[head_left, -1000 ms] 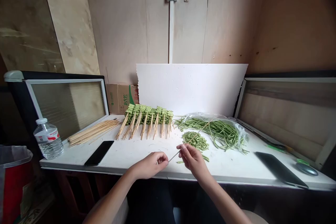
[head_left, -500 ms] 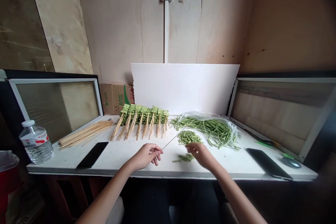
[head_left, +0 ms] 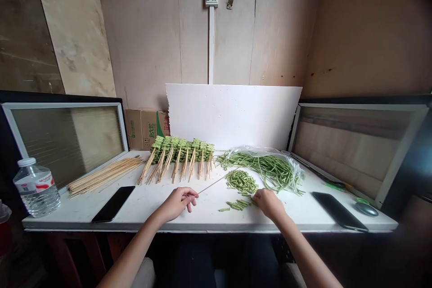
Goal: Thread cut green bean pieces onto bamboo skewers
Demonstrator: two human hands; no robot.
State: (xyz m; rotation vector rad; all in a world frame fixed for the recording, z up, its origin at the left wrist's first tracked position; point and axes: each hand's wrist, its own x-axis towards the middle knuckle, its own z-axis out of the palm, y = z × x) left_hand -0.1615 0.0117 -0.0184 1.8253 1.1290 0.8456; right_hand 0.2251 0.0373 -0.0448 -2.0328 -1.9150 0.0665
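Observation:
My left hand (head_left: 180,202) pinches a thin bamboo skewer (head_left: 213,184) at its near end. The skewer slants up and right towards the heap of cut long bean pieces (head_left: 241,181). My right hand (head_left: 270,203) is low over the table, fingers drawn together at the right end of a small loose group of bean pieces (head_left: 238,205). Whatever sits between those fingertips is hidden. Behind my left hand lies a stack of skewered bean pieces (head_left: 182,146), their bare stick ends pointing towards me. Uncut long beans (head_left: 270,168) lie in a clear plastic bag behind the heap.
A bundle of bare skewers (head_left: 104,176), a black phone (head_left: 114,204) and a water bottle (head_left: 36,189) occupy the left side. Another dark phone (head_left: 337,210) and a grey computer mouse (head_left: 366,209) lie at right. A white foam board (head_left: 232,117) and a carton (head_left: 148,128) stand behind.
My right hand has moved right and slightly down, its fingers now closed beside the loose bean pieces. The left hand keeps the skewer. The whole view has shifted slightly.

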